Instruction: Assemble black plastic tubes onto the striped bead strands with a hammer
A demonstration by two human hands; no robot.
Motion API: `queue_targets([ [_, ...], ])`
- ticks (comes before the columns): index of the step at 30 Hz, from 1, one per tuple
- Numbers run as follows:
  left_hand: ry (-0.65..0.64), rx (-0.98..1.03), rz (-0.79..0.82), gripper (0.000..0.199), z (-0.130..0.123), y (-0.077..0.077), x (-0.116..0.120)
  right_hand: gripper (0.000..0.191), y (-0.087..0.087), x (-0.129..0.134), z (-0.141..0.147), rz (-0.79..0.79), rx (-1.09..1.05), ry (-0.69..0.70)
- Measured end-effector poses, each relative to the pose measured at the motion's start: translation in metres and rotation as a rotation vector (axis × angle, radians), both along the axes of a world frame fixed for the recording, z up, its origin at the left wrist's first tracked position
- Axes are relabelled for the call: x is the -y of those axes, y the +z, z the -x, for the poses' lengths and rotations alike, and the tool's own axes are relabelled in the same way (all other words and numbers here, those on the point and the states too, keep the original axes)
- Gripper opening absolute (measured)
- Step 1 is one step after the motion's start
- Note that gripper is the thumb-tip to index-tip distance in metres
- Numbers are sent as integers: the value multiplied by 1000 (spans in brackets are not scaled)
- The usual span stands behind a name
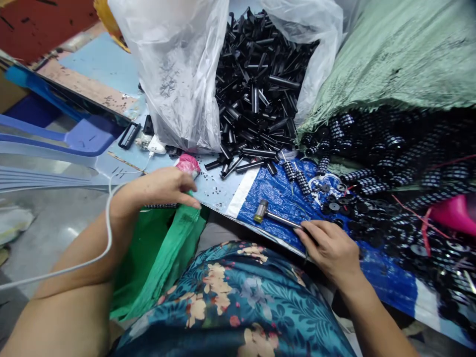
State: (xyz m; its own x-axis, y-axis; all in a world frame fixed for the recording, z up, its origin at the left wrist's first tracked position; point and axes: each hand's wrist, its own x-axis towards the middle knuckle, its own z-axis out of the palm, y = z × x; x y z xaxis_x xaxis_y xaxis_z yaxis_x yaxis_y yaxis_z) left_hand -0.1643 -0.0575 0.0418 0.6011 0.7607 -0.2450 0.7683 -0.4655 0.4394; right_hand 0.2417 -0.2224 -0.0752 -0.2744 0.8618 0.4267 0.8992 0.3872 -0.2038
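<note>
My right hand point(330, 248) is closed round the handle end of a small hammer point(280, 218), whose head lies to the left over the blue sheet point(267, 191). At the table's near edge, my left hand point(169, 186) hangs over a green bag point(174, 248), with its thumb and fingers apart and nothing visible between them. Part of a dark checkered roller shows beneath that wrist. Just beyond the left fingers sits a pink bundle point(188, 164). Two checkered rollers point(297, 178) with metal shafts rest on the blue sheet beyond the hammer.
A clear plastic bag point(182, 74) stands beside a heap of black plastic tubes point(260, 84). On the right, a pale green sack point(401, 54) spills many checkered rollers and black discs. A purple plastic chair point(89, 136) is at the left. A white cable point(108, 223) crosses my left arm.
</note>
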Motion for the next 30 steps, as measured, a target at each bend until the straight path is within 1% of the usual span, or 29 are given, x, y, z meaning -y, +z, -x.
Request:
queue_targets([
  [1, -37, 4, -46, 33, -16, -8, 1, 16, 0, -3, 4, 16, 4, -11],
  [2, -69, -5, -99, 33, -36, -18, 0, 18, 1, -6, 8, 32, -3, -16],
  [3, -76, -27, -176, 32, -58, -30, -3, 21, 3, -9, 10, 48, -17, -17],
  [5, -29, -93, -360, 25, -100, -53, -13, 23, 8, -13, 8, 72, -57, -22],
  [6, -29, -136, -409, 21, -116, -64, -20, 23, 10, -14, 3, 77, -82, -36],
  [8, -59, -186, -454, 18, -134, -80, -32, 20, 15, -14, -15, 49, -141, -106],
  [9, -67, -184, -468, 19, -137, -84, -37, 19, 18, -14, -27, 18, -167, -163],
  [11, -31, -121, -507, 20, -136, -84, -41, 20, 23, -19, -47, -42, -183, -287],
  [13, 34, 16, -519, 20, -135, -77, -35, 24, 27, -36, -59, -40, -160, -371],
  [14, 66, 110, -493, 19, -136, -73, -30, 27, 29, -49, -60, -2, -145, -392],
  [15, 100, 222, -437, 19, -139, -69, -24, 29, 30, -64, -58, 44, -146, -417],
  [16, 140, 346, -345, 20, -144, -66, -17, 31, 32, -81, -53, 99, -150, -458],
  [18, 267, 584, -68, 28, -152, -66, -3, 39, 35, -115, -39, 222, -119, -585],
  [19, 350, 688, 94, 31, -154, -68, 3, 44, 36, -129, -33, 288, -79, -622],
  [21, 524, 864, 380, 38, -155, -73, 12, 49, 36, -148, -25, 398, 6, -660],
  [22, 598, 934, 482, 40, -154, -75, 16, 48, 36, -153, -24, 433, 37, -663],
  [24, 686, 1047, 602, 42, -149, -77, 22, 44, 35, -155, -28, 451, 65, -663],
  [26, 687, 1102, 673, 42, -147, -75, 25, 40, 35, -148, -37, 414, 68, -647],
  [28, 655, 1118, 759, 42, -149, -71, 26, 35, 37, -138, -44, 329, 40, -607],
  [30, 642, 1140, 838, 34, -154, -67, 27, 30, 39, -125, -47, 194, -72, -544],
])
